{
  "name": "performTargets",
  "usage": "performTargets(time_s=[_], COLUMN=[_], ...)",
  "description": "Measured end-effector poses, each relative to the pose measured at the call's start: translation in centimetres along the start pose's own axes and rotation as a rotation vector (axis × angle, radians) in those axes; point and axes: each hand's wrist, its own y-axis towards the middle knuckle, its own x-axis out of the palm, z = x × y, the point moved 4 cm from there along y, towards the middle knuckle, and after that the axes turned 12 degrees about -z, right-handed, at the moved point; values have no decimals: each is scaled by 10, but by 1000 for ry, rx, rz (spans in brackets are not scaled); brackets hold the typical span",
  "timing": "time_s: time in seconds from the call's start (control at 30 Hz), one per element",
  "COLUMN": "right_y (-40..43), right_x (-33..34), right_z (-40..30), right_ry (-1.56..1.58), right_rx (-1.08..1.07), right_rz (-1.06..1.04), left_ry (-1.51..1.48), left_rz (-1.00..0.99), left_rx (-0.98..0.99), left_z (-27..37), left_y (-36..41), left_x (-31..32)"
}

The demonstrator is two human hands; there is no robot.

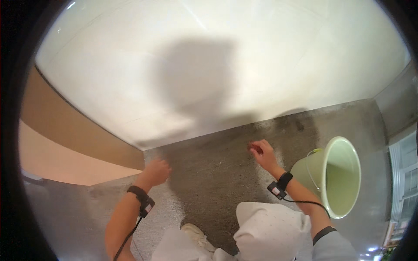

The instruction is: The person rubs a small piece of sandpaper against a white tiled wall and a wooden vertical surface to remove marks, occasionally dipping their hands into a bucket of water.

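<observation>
My left hand [157, 172] is loosely curled over the grey floor [215, 173], near the corner where the tan-and-pink panel meets the white wall; nothing shows in it, though its palm side is hidden. My right hand [264, 153] has its fingers bent around a small reddish-brown thing [252, 146], too small and blurred to name, in front of the white wall [277, 81]. To the right of my right forearm is a pale green bucket [305, 166] with a wire handle, its mouth facing right in the view. Each wrist wears a black strap with a small cabled device.
The white wall rises straight ahead, with a shadow on it. A curved tan and pink panel [81, 137] borders the left side. My raised knee [271, 225] and a beige shoe [196, 235] are at the bottom. A window-like frame [403, 182] stands at the far right.
</observation>
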Motion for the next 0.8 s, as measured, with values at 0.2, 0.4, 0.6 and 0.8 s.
performTargets(time_s=[0.2,0.4,0.6,0.8], right_y=[54,123,145,147], right_x=[1,-27,65,27], right_z=[-30,-80,-58,-72], right_ry=[-49,-60,-460,-246], right_rx=[-207,-389,-668,-488], right_rz=[205,581,112,523], left_ry=[-72,-220,-297,-368], left_rz=[-17,67,68,-16], left_rx=[93,102,161,33], left_z=[39,61,59,49], left_y=[-5,31,45,11], left_x=[26,33,16,54])
